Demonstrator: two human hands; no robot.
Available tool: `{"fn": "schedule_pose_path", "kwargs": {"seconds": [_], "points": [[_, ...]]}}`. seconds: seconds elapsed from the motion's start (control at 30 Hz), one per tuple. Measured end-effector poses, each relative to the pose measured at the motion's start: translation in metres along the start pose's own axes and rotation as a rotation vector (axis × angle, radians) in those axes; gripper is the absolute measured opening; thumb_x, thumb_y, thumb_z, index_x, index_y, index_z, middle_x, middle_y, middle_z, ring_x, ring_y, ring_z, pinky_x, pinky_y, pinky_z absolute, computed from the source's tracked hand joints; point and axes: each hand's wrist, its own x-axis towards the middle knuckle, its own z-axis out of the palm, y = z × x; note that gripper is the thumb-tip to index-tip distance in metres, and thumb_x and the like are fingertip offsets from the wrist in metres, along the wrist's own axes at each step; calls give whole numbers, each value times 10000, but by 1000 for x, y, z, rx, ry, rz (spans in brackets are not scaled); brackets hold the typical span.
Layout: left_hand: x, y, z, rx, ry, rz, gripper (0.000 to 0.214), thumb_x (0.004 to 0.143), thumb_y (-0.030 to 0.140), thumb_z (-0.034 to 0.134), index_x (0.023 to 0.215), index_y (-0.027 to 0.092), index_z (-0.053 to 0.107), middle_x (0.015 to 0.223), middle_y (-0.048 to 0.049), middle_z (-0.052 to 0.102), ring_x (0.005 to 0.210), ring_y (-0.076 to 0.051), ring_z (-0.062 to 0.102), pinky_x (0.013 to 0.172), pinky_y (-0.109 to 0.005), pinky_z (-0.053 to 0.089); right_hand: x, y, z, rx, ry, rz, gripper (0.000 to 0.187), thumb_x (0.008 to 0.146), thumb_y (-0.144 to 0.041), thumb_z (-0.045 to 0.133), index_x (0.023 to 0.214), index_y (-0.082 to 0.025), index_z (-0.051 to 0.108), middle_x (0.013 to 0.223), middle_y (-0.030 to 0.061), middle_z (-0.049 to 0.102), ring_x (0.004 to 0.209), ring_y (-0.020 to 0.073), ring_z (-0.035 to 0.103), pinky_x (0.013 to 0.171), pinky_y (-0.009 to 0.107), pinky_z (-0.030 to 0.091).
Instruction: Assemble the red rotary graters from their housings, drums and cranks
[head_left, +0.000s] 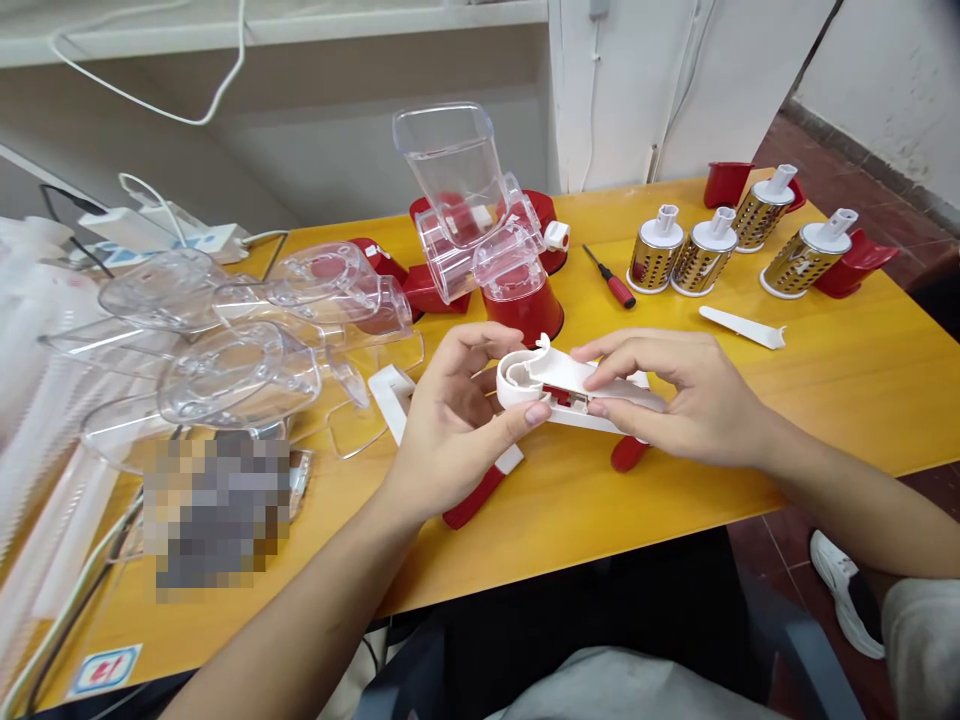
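A white plastic crank arm point(585, 416) with a rounded end is held above the table between my two hands. My left hand point(457, 420) grips that rounded end, thumb in front and fingers behind. My right hand point(686, 395) pinches a white cover strip point(564, 368) lying over the arm, slightly raised along the near edge. Through the gap a red part and a metal-looking piece show inside. Below, a red grip point(476, 498) with a white end lies under my left hand, and another red grip point(628, 453) shows beneath my right.
Beyond my hands stand a clear hopper point(454, 175) and its red base point(529, 305). A screwdriver point(616, 285), a loose white strip point(741, 326) and several grater drums point(652, 255) are to the right. Clear plastic housings point(240, 375) crowd the left, near a pixelated patch and cables.
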Motion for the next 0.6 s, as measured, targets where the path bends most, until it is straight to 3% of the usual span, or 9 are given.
{"fn": "schedule_pose_path", "kwargs": {"seconds": [0.13,0.23,0.3,0.4,0.53,0.6], "points": [[-5,0,3,-44,-7,-10,780,769,238,1178,1472,311,847,1205,-40,877,1076,-198,815,896,-244,695,0,-2,3,-49,42,-70,112,1041,-276,920,1068,-190,853,1322,75,907,1197,140,902,1088,228,706],[-7,1,7,-70,-25,-5,685,802,259,1166,1436,306,908,1235,-51,909,1082,-199,819,937,-257,685,-1,-4,6,-68,57,-111,100,1045,-250,902,1042,-184,828,1312,63,902,1194,120,897,1085,194,685],[-7,1,9,-68,-25,24,597,810,287,1164,1367,300,949,1201,-51,914,1028,-190,812,892,-246,667,-2,-6,9,-111,62,-160,108,1067,-227,856,1148,-170,814,1254,55,908,1152,113,895,1058,184,678],[-7,-1,11,-41,-3,70,569,792,327,1177,1323,306,973,1151,-47,902,970,-181,792,848,-240,649,-3,-10,13,-230,68,-227,267,1115,-237,784,1366,-145,771,1278,64,906,1143,137,893,1041,223,684],[-8,-2,12,9,32,105,599,774,365,1189,1333,312,979,1180,-64,898,1024,-203,799,911,-265,665,-1,-15,13,-325,62,-264,373,1189,-346,737,1499,-142,706,1368,97,895,1195,165,892,1062,267,702],[-8,-1,13,28,40,126,580,818,391,1163,1360,310,973,1126,-62,898,949,-186,781,856,-257,654,1,-16,10,-375,34,-278,403,1215,-342,689,1570,-152,671,1371,96,894,1158,158,890,1046,278,711]]}}
